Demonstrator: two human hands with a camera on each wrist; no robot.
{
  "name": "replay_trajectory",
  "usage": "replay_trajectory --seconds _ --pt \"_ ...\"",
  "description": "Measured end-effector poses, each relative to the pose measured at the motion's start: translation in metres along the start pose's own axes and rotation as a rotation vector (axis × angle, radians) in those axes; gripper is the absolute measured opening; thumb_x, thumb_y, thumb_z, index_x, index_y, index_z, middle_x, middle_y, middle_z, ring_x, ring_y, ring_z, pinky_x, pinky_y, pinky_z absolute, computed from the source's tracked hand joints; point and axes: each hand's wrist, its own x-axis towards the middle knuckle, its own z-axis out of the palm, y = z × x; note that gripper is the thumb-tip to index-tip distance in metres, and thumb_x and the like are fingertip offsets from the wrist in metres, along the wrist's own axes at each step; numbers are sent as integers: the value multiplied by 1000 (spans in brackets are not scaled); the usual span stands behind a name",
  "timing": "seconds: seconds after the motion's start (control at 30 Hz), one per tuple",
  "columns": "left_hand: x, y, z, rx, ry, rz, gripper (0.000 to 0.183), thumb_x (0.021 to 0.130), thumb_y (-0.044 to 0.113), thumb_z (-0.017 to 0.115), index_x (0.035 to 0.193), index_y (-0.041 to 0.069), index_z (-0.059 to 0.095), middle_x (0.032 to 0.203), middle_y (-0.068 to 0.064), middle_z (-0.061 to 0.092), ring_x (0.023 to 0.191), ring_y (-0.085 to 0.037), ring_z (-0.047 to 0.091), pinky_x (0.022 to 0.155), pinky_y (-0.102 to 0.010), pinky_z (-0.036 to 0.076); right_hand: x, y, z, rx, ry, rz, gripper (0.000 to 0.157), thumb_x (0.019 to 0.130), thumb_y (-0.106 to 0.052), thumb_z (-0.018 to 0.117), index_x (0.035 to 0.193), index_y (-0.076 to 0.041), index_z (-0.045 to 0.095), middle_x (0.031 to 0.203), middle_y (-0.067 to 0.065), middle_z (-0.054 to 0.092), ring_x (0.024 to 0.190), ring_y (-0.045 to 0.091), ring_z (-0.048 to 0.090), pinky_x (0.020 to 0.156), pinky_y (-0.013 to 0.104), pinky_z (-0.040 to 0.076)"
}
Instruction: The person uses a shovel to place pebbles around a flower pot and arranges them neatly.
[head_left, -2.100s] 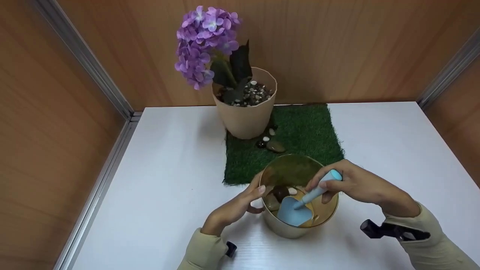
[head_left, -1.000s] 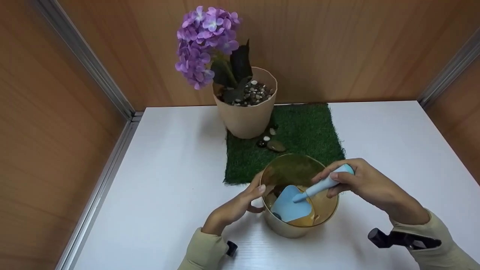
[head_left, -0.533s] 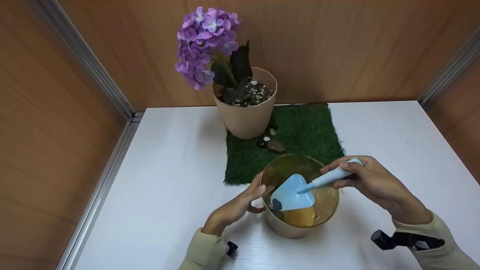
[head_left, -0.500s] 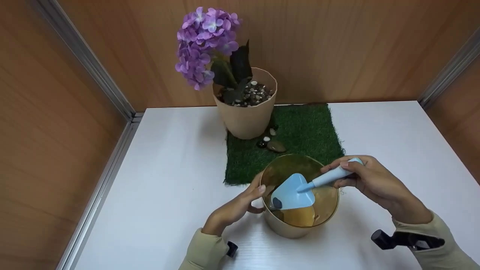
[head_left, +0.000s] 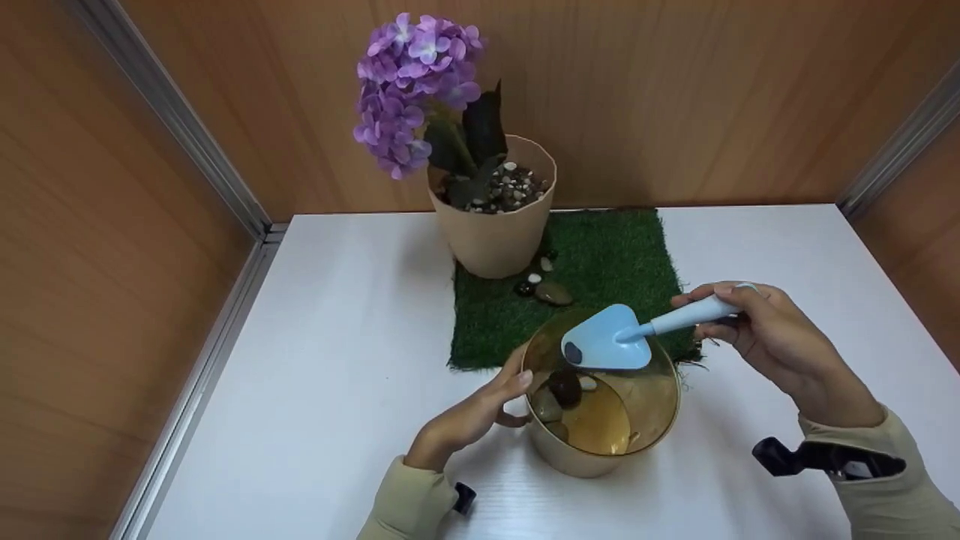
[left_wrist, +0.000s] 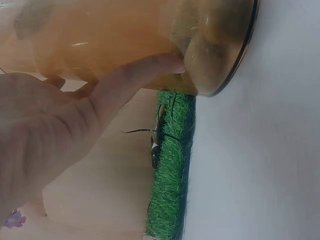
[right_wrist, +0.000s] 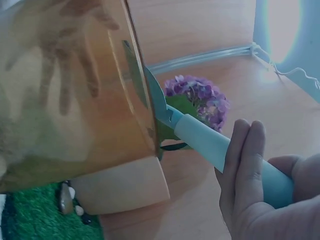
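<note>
My right hand (head_left: 780, 341) grips the handle of a light blue toy trowel (head_left: 611, 341). Its blade hovers over the far part of an amber see-through pot's opening, carrying one dark pebble (head_left: 573, 352) near its left corner. The amber pot (head_left: 652, 401) stands on the white table; my left hand (head_left: 480, 405) holds its left side, thumb near the rim in the head view. In the right wrist view, the fingers (right_wrist: 65, 75) of that hand show spread through the wall. Several stones, including a dark round stone (head_left: 565, 388) and a white pebble (head_left: 587, 383), lie inside the pot.
Behind the pot lies a green turf mat (head_left: 615, 255), bearing a few pebbles (head_left: 553, 292). A beige flowerpot (head_left: 491, 240) with purple flowers (head_left: 420, 82) and gravel stands at the mat's left back corner. Wood panels (head_left: 675, 97) enclose the white table (head_left: 337, 322).
From low inside the pot, the trowel has risen up and to the right with the dark pebble on its blade. My left hand and the pot have stayed in place.
</note>
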Motion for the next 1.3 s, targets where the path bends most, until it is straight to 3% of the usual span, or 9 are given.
replay_trajectory --seconds 0.23,0.53,0.73,0.97,1.3 --pt "0 1 0 -1 -3 -4 53 99 48 25 146 42 2 153 8 -3 139 -22 9 88 -44 45 5 -10 -9 -10 194 -24 32 100 -11 41 116 12 57 113 21 62 85 19 66 81 28 50" --pt "1 0 1 2 15 -22 55 96 54 27 145 44 4 152 9 1 138 -25 12 87 -45 45 21 -3 -26 27 333 -72 35 98 -15 47 118 13 54 117 21 59 101 27 61 87 29 47" --pt "1 0 1 4 16 -29 54 96 55 28 144 47 4 152 13 2 138 -22 12 87 -42 46 37 20 -41 4 411 -70 39 99 -18 47 122 13 51 122 21 56 108 27 57 91 30 43" --pt "1 0 1 14 22 -39 57 96 55 27 146 44 3 153 9 -1 139 -23 10 88 -44 45 60 57 -53 -69 504 19 48 99 -24 46 130 12 41 134 23 41 120 28 47 97 30 39" --pt "1 0 1 9 12 -27 56 96 55 28 145 44 3 152 10 -1 139 -24 12 88 -41 46 84 88 -61 -71 546 36 44 100 -23 43 129 10 44 134 20 38 117 28 49 98 31 39"
